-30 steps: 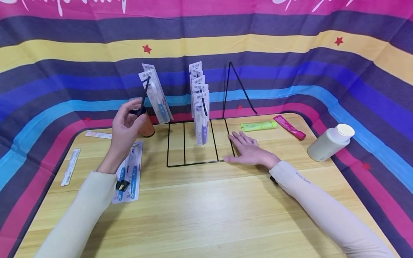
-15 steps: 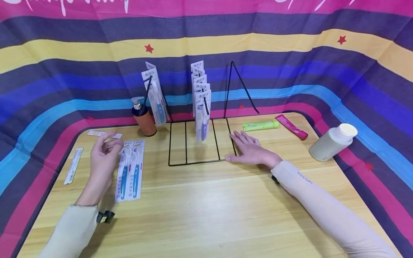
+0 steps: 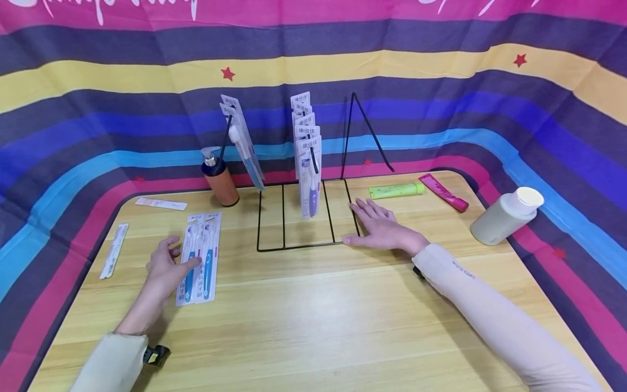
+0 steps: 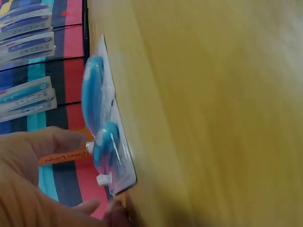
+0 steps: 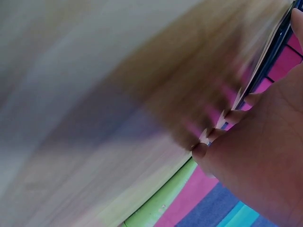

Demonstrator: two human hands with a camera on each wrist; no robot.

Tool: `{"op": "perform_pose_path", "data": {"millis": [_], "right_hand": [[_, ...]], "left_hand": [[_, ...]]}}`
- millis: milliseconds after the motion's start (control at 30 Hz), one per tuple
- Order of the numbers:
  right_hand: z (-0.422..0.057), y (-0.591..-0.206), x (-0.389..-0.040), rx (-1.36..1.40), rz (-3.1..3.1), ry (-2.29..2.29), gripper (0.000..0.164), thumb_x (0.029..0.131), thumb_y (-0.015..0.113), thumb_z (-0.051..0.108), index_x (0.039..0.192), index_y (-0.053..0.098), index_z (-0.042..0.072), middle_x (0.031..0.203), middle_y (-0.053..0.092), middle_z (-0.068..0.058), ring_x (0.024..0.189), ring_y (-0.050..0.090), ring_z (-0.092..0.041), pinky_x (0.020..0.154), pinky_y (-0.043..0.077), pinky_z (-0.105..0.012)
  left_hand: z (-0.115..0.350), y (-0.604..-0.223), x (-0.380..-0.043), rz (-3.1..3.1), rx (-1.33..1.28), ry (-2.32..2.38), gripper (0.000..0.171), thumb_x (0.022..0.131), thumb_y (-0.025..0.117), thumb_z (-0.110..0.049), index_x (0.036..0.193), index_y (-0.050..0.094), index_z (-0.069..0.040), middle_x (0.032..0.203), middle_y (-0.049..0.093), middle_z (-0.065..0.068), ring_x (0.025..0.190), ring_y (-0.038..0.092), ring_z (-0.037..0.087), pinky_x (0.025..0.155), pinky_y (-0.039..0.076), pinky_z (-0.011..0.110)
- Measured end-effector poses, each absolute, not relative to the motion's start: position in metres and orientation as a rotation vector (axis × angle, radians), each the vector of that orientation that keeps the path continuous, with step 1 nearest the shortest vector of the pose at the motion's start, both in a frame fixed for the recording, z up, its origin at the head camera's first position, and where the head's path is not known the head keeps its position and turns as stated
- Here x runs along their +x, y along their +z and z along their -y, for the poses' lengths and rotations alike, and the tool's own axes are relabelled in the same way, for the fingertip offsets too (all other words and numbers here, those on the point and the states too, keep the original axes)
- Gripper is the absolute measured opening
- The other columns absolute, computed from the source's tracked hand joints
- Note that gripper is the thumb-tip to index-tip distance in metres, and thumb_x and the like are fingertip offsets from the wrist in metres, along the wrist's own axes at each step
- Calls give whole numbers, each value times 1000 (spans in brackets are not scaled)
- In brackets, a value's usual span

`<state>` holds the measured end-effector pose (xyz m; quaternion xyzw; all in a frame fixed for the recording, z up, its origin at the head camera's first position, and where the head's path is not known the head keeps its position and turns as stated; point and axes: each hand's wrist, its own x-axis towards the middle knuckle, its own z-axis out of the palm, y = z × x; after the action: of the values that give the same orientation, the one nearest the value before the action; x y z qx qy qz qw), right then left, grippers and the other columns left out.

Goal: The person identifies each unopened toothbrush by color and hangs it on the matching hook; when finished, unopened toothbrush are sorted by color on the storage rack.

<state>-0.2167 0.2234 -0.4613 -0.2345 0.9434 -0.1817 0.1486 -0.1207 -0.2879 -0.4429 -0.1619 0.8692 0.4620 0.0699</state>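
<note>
My left hand (image 3: 164,269) is at the left edge of two packaged toothbrushes lying side by side on the table. Its thumb reaches over the left toothbrush pack (image 3: 189,288), while the fingers are spread beside it. The right toothbrush pack (image 3: 209,256) lies against it, blue handle toward me. In the left wrist view, thumb and fingers stand apart around the near toothbrush pack (image 4: 116,161). My right hand (image 3: 379,228) lies with spread fingers on the right side of the black wire rack (image 3: 296,246). Packaged toothbrushes hang from its middle hook (image 3: 313,160) and left hook (image 3: 227,133); the right hook (image 3: 372,136) is bare.
An orange pump bottle (image 3: 222,188) stands behind the rack's left side. Two narrow packets lie at the left, one upper packet (image 3: 160,203) and one lower packet (image 3: 114,250). A green tube (image 3: 397,190), a pink tube (image 3: 443,193) and a pale bottle (image 3: 504,218) are at the right.
My left hand has withdrawn from the rack's left hook and come down to the toothbrush packs on the table. The packs on that hook have swung. My right hand stays in place.
</note>
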Motion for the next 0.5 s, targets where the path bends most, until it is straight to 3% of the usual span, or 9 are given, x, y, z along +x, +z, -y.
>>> {"op": "perform_pose_path", "data": {"millis": [67, 100, 200, 300, 500], "right_hand": [[-223, -461, -217, -673, -2710, -521, 111, 100, 58, 76, 177, 8, 13, 183, -3, -11, 166, -8, -38, 125, 2, -72], [-223, -461, -217, -671, -2709, -523, 111, 101, 58, 76, 177, 8, 13, 183, -3, -11, 166, -9, -38, 125, 2, -72], [-223, -459, -217, -666, -2708, -525, 111, 101, 59, 75, 177, 8, 13, 183, -2, -11, 166, -8, -38, 126, 2, -72], [-222, -459, -216, -675, -2708, -532, 110, 101, 59, 74, 177, 9, 12, 183, -1, -12, 166, -8, -38, 125, 2, -72], [-222, -459, -217, -675, -2709, -516, 110, 101, 58, 75, 177, 8, 13, 183, -2, -12, 166, -8, -38, 126, 2, -71]], "left_hand": [[290, -443, -122, -2638, -461, 1318, 86, 104, 69, -8, 170, 15, 6, 148, 42, 35, 134, 33, 49, 99, 38, 52], [291, -443, -123, -2641, -441, 1303, 86, 104, 68, -7, 170, 15, 6, 141, 45, 33, 129, 37, 48, 96, 41, 49], [295, -444, -122, -2642, -397, 1298, 82, 105, 66, -4, 169, 15, 6, 121, 50, 25, 109, 50, 39, 81, 46, 38], [301, -445, -119, -2645, -359, 1330, 77, 106, 64, -3, 168, 18, 3, 110, 47, 19, 93, 52, 30, 69, 46, 32], [315, -446, -117, -2631, -400, 1352, 61, 107, 65, -7, 161, 35, 0, 109, 44, 15, 93, 45, 29, 70, 42, 33]]}}
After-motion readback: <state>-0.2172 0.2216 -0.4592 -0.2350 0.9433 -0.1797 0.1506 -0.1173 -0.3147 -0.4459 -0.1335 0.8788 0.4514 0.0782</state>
